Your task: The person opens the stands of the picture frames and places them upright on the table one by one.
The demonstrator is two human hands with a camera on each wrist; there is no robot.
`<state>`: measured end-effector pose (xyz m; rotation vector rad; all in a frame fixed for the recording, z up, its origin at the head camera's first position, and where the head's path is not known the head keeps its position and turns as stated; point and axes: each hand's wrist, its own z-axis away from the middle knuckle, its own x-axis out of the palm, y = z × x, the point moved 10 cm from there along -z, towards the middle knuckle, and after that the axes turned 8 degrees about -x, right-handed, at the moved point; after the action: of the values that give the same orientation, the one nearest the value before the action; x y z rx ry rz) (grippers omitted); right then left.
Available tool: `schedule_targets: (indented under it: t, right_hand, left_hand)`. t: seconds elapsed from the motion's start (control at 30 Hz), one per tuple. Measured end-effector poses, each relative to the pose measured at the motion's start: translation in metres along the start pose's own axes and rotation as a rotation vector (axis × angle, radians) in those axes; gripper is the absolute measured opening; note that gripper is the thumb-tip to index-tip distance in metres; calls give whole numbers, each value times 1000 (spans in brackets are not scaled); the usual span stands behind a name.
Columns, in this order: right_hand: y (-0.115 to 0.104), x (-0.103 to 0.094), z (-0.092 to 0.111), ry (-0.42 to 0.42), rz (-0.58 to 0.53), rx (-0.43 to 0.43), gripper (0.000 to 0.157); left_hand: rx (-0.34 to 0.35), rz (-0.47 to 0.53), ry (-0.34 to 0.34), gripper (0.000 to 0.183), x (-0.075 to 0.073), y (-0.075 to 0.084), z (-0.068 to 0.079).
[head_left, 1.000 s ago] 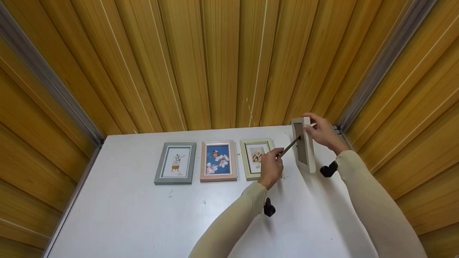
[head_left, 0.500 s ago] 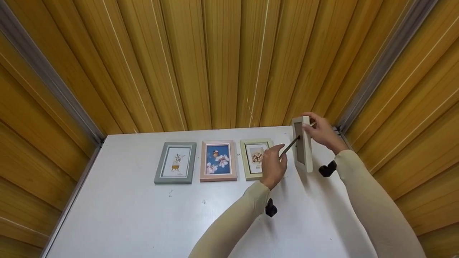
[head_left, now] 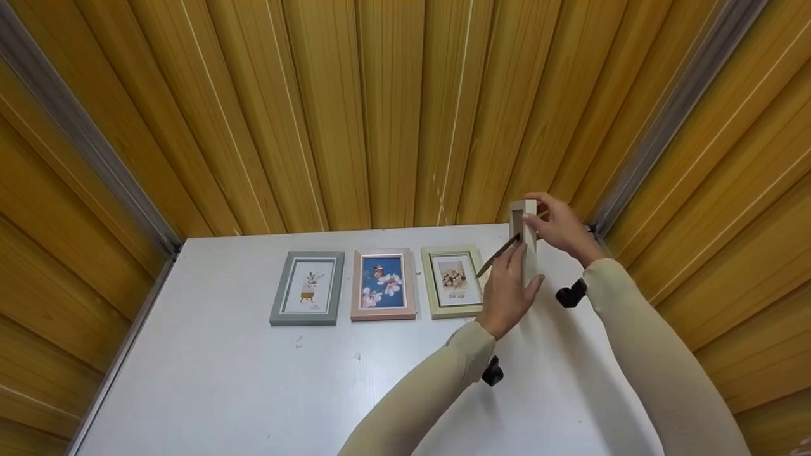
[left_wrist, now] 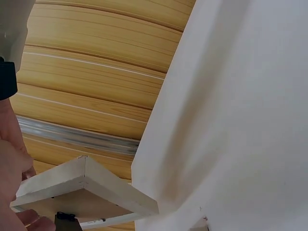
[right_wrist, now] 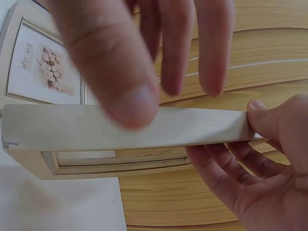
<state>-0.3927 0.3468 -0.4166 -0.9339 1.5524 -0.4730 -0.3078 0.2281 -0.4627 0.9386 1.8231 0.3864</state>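
My right hand (head_left: 561, 228) grips the upper end of a cream photo frame (head_left: 530, 253), thumb on one side and fingers on the other. It is held up on edge over the white table, its back turned to the left. A dark stand leg (head_left: 497, 254) sticks out from that back. My left hand (head_left: 508, 294) is beside the lower part, fingers straight and thumb spread. In the right wrist view its thumb (right_wrist: 134, 103) overlaps the edge of the frame (right_wrist: 207, 127). The left wrist view shows a corner of the same frame (left_wrist: 86, 180).
Lying in a row on the white table (head_left: 253, 392) are a grey-green frame (head_left: 279, 288), a pink frame (head_left: 358, 288) and a light green frame (head_left: 434, 285). Yellow wood-patterned panels (head_left: 380, 114) rise behind and at both sides, with metal rails (head_left: 665, 120) at the corners.
My left hand has let go of the stand leg and moved right to the frame's lower part, fingers spreading. My right hand has carried the frame slightly left and up.
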Motion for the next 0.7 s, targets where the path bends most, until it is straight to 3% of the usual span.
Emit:
schedule_targets:
  t: [0.17, 0.33, 0.5, 0.7]
  right_hand:
    - [-1, 8, -1, -11, 7, 17, 48]
    - [-3, 17, -1, -18, 15, 18, 48]
    - [-4, 23, -1, -15, 40, 23, 48]
    - [-6, 28, 1, -7, 71, 23, 48]
  left_hand:
    - [-205, 179, -124, 79, 17, -20, 0]
    - [-359, 311, -150, 76, 26, -38, 2]
    - [-411, 324, -112, 61, 27, -46, 2]
    - [-416, 345, -63, 46, 21, -47, 2]
